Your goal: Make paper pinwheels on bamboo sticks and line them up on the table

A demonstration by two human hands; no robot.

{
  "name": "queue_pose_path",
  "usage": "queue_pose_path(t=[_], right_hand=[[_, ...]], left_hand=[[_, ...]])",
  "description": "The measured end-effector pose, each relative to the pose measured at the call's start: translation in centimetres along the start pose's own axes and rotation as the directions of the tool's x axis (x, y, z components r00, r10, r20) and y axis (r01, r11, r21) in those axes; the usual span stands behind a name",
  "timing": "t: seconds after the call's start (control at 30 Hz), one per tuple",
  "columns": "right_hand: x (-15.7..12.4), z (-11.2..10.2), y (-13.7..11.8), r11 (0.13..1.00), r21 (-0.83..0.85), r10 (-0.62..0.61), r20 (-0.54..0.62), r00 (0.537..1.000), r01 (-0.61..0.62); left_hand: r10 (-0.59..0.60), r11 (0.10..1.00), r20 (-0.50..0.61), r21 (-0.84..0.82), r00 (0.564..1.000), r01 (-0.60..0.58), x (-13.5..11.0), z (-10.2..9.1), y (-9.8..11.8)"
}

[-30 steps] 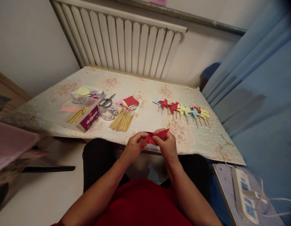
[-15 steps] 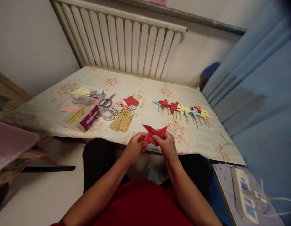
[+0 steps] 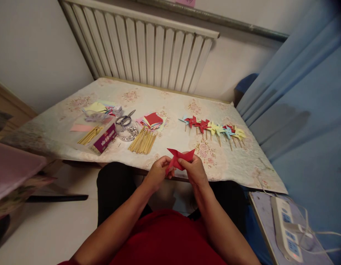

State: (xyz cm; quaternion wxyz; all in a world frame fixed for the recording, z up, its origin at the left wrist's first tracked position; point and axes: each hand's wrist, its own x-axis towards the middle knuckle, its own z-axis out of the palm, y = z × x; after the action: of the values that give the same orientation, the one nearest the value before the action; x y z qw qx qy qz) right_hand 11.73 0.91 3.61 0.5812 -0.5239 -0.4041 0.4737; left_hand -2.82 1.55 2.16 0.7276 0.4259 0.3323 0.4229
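Pinwheel (image 3: 176,159) just below centre frame looks mid-fold to me, left hand (image 3: 158,171) and right hand (image 3: 197,171) both pinching it, so next calls for keeping its middle pressed.

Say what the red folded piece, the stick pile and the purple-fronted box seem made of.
Red folded piece: matte paper or thin card, judging by its crisp points.
Stick pile: probably bamboo or wood, slightly shiny, from its straw colour.
Purple-fronted box: likely smooth, clear plastic, since it looks partly see-through.
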Motion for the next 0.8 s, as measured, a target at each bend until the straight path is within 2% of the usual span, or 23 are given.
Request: queue_pose_path(t=[0.37, 0.5, 0.63, 0.8], right_hand=[[1.0, -1.4, 0.7, 0.998, 0.063, 0.036, -0.092, 0.995, -0.030], [1.6, -2.1, 0.8, 0.993, 0.112, 0.060, -0.126, 0.990, -0.046], [2.0, -2.6, 0.9, 0.982, 0.181, 0.088, -0.157, 0.984, -0.058], [2.3, -3.0, 1.2, 0.966, 0.240, 0.140, -0.178, 0.974, -0.095]], left_hand=[[-0.128, 0.992, 0.032, -0.007, 0.991, 0.129, -0.3, -1.3, -1.9], [-0.209, 0.976, 0.046, 0.073, 0.977, 0.205, -0.7, -2.0, -2.7], [-0.273, 0.946, 0.013, 0.188, 0.962, 0.266, -0.9, -2.6, -3.4], [-0.287, 0.879, -0.007, 0.396, 0.958, 0.266, -0.7, -3.1, -4.4]])
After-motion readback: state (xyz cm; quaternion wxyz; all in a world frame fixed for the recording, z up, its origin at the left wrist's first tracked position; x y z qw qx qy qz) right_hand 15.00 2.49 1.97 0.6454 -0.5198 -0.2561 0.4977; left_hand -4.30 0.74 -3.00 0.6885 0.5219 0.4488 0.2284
